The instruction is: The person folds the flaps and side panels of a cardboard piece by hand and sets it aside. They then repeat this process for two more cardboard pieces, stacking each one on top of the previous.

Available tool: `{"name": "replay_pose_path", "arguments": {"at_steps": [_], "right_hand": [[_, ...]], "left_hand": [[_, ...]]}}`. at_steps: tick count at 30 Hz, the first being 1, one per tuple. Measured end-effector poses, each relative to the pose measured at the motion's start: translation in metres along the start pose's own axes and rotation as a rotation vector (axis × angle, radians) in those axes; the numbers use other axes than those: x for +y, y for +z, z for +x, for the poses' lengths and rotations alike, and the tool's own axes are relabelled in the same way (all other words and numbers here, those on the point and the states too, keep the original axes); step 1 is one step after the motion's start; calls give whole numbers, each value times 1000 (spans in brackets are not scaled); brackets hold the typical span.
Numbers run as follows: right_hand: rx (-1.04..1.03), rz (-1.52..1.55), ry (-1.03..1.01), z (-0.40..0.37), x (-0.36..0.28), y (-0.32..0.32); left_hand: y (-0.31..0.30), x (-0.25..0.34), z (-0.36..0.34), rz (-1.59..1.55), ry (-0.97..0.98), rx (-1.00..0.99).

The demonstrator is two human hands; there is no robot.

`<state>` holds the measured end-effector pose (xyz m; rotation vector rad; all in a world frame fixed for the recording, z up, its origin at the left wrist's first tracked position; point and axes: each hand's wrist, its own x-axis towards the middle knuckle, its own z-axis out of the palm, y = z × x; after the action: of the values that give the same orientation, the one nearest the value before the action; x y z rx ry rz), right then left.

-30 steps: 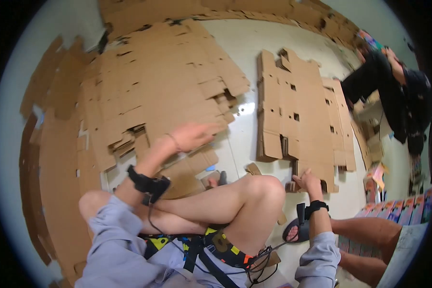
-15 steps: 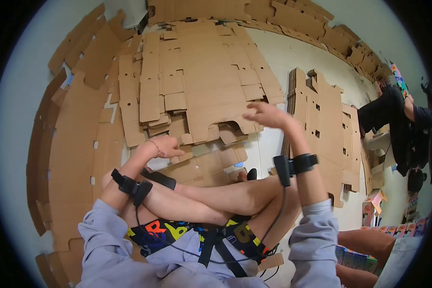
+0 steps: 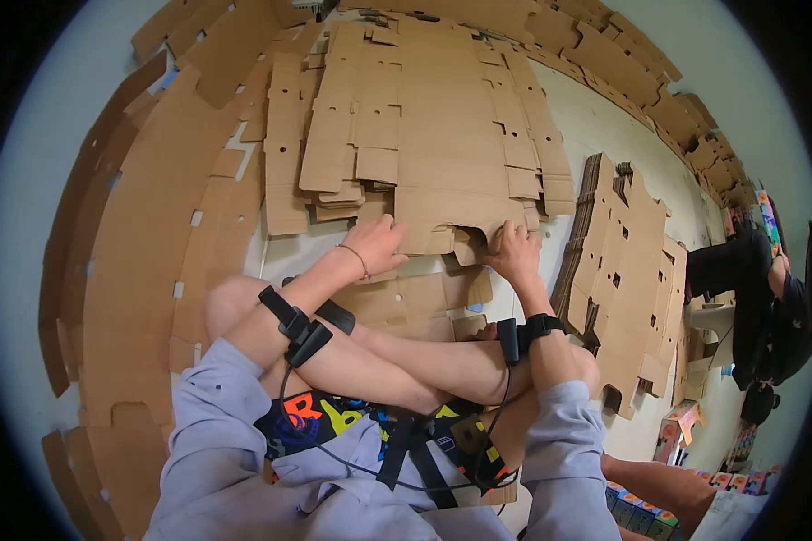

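Note:
A large flat cardboard sheet (image 3: pixel 448 117), die-cut with slots and flaps, tops the stack in front of my crossed legs. My left hand (image 3: pixel 374 247) grips its near edge at the left corner, fingers bent over the top. On the right of the curved cutout, my right hand (image 3: pixel 517 252) holds the same near edge, fingers on top and thumb low. The undersides of both grips are hidden. Beneath the sheet, layered cardboard edges show at the left. A loose cardboard piece (image 3: pixel 392 302) lies on the floor between the stack and my legs.
Another stack of flat cardboard (image 3: pixel 618 270) lies to the right. Long cardboard sheets (image 3: pixel 140 243) cover the left side, and more lean along the back wall. At the far right are a person in dark clothes (image 3: pixel 749 288) and a colourful box (image 3: pixel 679 428). Another person's arm (image 3: pixel 659 487) shows lower right.
Both hands have come onto the sheet's near edge from hovering positions; the left moved up and right, the right slightly down. My view has turned, shifting the stack rightward.

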<state>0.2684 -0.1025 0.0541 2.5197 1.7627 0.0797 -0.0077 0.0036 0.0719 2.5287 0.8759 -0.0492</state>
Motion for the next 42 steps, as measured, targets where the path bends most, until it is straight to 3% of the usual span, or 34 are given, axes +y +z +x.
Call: {"name": "replay_pose_path", "arguments": {"at_steps": [4, 8, 10, 14, 17, 21, 23, 24, 26, 27, 28, 30, 32, 33, 36, 40, 42], "right_hand": [[-30, 153, -23, 1, 0, -12], [-86, 284, 8, 3, -2, -43], [38, 344, -27, 2, 3, -59], [343, 510, -32, 3, -1, -106], [658, 577, -188, 1, -5, -134], [756, 649, -301, -15, -8, -164], [606, 760, -357, -17, -2, -167], [521, 820, -382, -21, -2, -164], [104, 905, -228, -17, -8, -151], [-104, 933, -152, -13, -10, -142], [-269, 782, -175, -9, -7, -124], [-570, 812, -267, -2, 3, -74], [-502, 716, -158, -7, 7, -41], [-466, 669, -105, -8, 8, -33], [-656, 472, -4, 10, 1, -54], [-457, 625, 84, 13, 11, -30], [-462, 595, 82, 16, 11, -20]], "left_hand": [[7, -17, -3, 193, 66, 271], [4, -23, 5, -14, 119, 440], [-6, -20, 10, -71, 77, 465], [-45, -6, 7, -355, -3, 697], [-63, -3, -3, -567, 128, 837], [-110, -5, -43, -823, 305, 701], [-129, -24, -59, -927, 408, 588], [-133, -35, -64, -877, 312, 557], [-118, -50, -51, -827, 124, 534], [-107, -57, -42, -607, 84, 414], [-93, -62, -32, -388, 47, 290], [-76, -61, -24, -114, 2, 56], [-66, -55, -19, 0, -9, -171], [-70, -49, -19, -39, 22, -179], [-75, -32, -28, -153, 58, -186], [-73, -28, -26, -201, -31, -158], [-63, -43, -26, -217, -31, -204]]}}
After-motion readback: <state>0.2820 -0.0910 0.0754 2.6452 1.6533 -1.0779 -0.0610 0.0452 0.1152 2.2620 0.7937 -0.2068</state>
